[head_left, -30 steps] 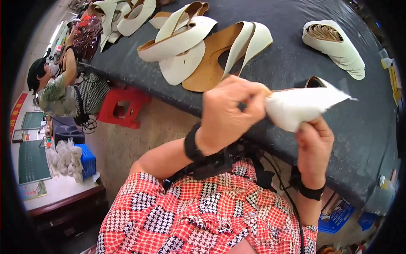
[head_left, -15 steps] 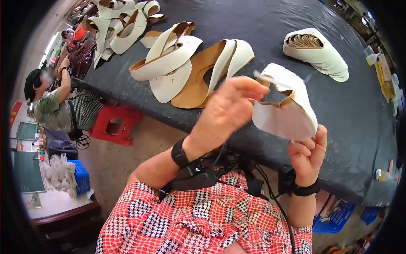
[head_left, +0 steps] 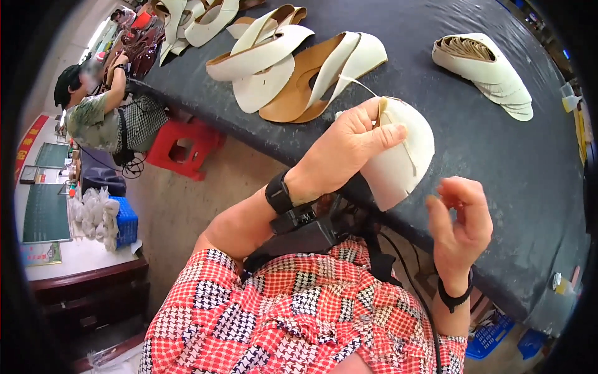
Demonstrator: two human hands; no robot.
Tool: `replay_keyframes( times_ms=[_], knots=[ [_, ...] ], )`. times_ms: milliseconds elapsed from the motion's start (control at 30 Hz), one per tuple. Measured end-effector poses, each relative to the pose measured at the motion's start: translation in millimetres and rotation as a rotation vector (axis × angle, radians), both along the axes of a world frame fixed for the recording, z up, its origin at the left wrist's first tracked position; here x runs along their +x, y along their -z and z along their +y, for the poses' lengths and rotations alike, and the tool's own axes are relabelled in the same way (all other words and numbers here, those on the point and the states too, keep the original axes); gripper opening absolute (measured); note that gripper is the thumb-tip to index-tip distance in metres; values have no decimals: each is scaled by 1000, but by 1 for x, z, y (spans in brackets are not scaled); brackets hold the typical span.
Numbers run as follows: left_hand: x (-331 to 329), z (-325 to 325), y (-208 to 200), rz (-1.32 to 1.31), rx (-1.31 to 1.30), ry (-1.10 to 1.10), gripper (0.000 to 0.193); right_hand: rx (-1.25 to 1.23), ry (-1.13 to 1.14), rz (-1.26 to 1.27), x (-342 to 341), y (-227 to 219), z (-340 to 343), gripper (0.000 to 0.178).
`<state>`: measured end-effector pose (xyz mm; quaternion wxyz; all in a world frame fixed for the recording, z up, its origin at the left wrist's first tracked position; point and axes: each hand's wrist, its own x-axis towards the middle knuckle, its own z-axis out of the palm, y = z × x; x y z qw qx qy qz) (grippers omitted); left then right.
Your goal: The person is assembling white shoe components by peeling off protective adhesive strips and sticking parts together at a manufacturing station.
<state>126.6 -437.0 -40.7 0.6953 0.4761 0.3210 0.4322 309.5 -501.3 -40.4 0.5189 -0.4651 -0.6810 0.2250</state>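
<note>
We see the left hand (head_left: 342, 146) grasping a white shoe upper (head_left: 405, 159), thumb laid over its face and fingers behind. It is raised at the near edge of the bench (head_left: 523, 187), near the picture's centre; we judge that this side grip leaves its rounded rim bare and easy to view. A thin pale strip (head_left: 358, 82) sticks out from it toward eleven o'clock.

At about half past four from the piece, the right hand (head_left: 464, 215) is released and apart from it: fingers curled, thumb standing off with a gap, nothing visible between them. Its nearness probably lets it meet the piece easily.

From the piece, a nested stack of white uppers (head_left: 476, 70) lies between one and two o'clock, fanned perhaps to save room. Toward half past ten lies a tan-lined upper (head_left: 305, 68), and beyond it, at ten, looped white uppers (head_left: 261, 59) overlap.
</note>
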Motion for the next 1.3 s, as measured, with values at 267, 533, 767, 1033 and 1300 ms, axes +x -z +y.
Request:
replay_keyframes(
  times_ms=[267,533,767,1033,1300],
  knots=[
    [11,-16,-4,149,65,43,28,322,115,-344,-2,4,11,18],
    [-14,-37,-2,706,254,300,37,-688,-158,543,10,-27,21,11],
    [-34,-48,9,592,284,249,38,-885,-327,905,-9,3,21,10],
    [-57,-43,7,628,349,289,33,-828,-234,866,-41,-5,8,10],
    [-69,-41,11,510,374,261,35,-751,-217,740,-56,-12,15,11]
  ],
)
